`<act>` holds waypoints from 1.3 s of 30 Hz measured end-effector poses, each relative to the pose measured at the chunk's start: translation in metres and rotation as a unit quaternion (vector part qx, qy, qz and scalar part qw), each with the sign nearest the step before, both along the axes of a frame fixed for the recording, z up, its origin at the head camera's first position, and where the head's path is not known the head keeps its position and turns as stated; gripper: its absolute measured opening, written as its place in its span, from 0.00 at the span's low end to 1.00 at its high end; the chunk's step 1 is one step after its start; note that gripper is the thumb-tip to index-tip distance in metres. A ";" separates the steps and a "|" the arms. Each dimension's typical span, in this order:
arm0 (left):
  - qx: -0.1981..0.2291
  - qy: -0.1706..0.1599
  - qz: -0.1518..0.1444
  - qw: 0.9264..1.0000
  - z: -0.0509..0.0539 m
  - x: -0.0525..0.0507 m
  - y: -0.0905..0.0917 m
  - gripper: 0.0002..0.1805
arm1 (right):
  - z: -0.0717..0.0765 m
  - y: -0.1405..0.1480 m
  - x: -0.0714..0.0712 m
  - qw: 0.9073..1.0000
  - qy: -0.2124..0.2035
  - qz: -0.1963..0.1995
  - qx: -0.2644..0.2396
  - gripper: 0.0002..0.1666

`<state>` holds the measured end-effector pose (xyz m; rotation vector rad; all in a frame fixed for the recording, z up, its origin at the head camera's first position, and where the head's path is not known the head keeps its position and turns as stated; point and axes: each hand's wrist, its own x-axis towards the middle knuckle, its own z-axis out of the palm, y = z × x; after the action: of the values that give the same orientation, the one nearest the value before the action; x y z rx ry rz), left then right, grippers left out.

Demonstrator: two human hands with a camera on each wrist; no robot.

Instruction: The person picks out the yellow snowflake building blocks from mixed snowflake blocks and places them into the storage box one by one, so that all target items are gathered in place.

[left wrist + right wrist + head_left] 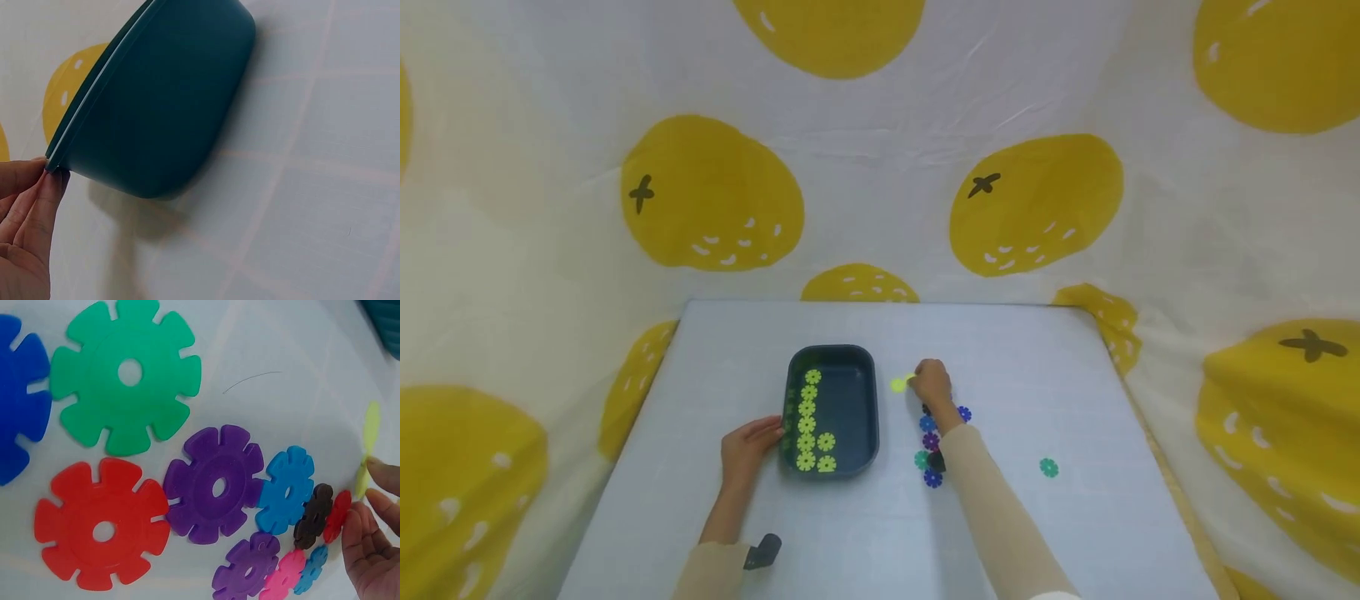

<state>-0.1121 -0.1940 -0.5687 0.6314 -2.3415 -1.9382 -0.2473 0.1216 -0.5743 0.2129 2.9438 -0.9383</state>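
My left hand (751,450) pinches the rim of a dark teal tray (865,417) at its left side; the left wrist view shows thumb and fingers on the rim (59,150). Inside the tray, yellow-green notched plastic discs (807,425) lie in a long column, with two more beside it. Right of the tray, my right hand (932,383) pinches a yellow-green disc (362,478) between thumb and fingers. Another yellow-green disc (372,428) adjoins it; whether the two are joined I cannot tell.
Below my right hand lies a cluster of discs, including a purple disc (215,484), a red disc (103,525), a green disc (128,375) and a black-brown disc (314,515). Farther right, one green disc (1048,467) lies alone on the white table (1075,375).
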 end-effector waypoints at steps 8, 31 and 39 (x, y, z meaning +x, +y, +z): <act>-0.013 -0.009 0.004 1.000 0.000 0.000 0.007 0.18 | 0.002 0.005 0.005 0.999 -0.031 -0.008 -0.018 0.15; 0.002 0.002 0.001 1.000 0.002 0.006 -0.002 0.18 | 0.014 0.001 0.013 0.878 -0.063 -0.123 -0.459 0.17; -0.003 0.010 -0.006 1.000 0.004 0.002 0.003 0.18 | 0.044 -0.034 0.020 0.851 -0.085 -0.079 -0.513 0.18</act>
<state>-0.1098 -0.1910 -0.5647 0.5956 -2.3432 -1.9317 -0.2277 0.0881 -0.5300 0.4340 1.8957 -2.1761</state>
